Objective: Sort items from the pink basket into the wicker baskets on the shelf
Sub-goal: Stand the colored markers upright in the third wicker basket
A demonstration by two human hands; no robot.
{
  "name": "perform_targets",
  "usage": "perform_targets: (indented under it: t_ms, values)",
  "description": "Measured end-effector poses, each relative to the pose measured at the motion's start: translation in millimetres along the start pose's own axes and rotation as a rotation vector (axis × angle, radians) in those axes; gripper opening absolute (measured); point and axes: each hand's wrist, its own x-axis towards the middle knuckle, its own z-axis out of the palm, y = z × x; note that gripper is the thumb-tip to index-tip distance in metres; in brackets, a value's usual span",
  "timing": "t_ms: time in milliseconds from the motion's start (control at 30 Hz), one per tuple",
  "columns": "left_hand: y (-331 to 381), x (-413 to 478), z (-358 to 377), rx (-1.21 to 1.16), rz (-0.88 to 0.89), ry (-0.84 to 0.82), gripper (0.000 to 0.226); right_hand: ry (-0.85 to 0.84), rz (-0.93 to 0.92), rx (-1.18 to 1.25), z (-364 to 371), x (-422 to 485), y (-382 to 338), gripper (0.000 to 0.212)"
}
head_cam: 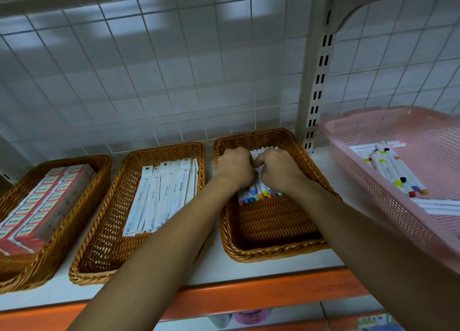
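On the white shelf (pixel 219 271) in front of you, three wicker baskets sit side by side, and both your hands are down inside the right wicker basket (pixel 271 253). Your left hand (pixel 235 167) and right hand (pixel 278 171) are close together, knuckles up and nearly touching, with the fingers curled over a row of markers (pixel 258 195); the fingertips are hidden beneath your hands, so you cannot tell which marker each one holds. The markers lie side by side in the far half of that basket, white barrels pointing away from you and coloured caps towards you, while the near half shows bare weave. Just left of it, the middle wicker basket (pixel 99 243) holds long white sleeved packs (pixel 161 194) lying lengthwise in a neat layer. Further left, the left wicker basket (pixel 49 256) is filled with red and white boxes (pixel 42 201) packed in rows. To your right, past the slotted upright post (pixel 316 82), the pink basket (pixel 373 194) rests tilted, with its near corner hanging over the shelf's front edge. Inside it are loose markers (pixel 393 171) with coloured caps and, nearer you, a few long white packs (pixel 438 206). A white wire grid (pixel 174 69) backs the shelf, and an orange strip (pixel 261 296) runs along its front edge.
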Motion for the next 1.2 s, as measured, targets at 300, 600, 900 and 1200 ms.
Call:
perform_targets:
  t_ms: [300,600,900,1200]
  values:
    - [3,-24,-9,0.192,0.234,-0.169,0.049,-0.196,-0.015,-0.096,-31,-10,6,0.059]
    - [0,-27,3,0.263,0.294,-0.156,0.054,-0.243,-0.03,-0.306,-17,-26,18,0.064]
    - [2,-27,8,0.236,0.288,-0.156,0.053,-0.225,-0.039,-0.298,-13,-26,19,0.066]
    - [7,-26,5,0.209,0.256,-0.133,0.063,-0.218,-0.023,-0.24,-21,-27,16,0.062]
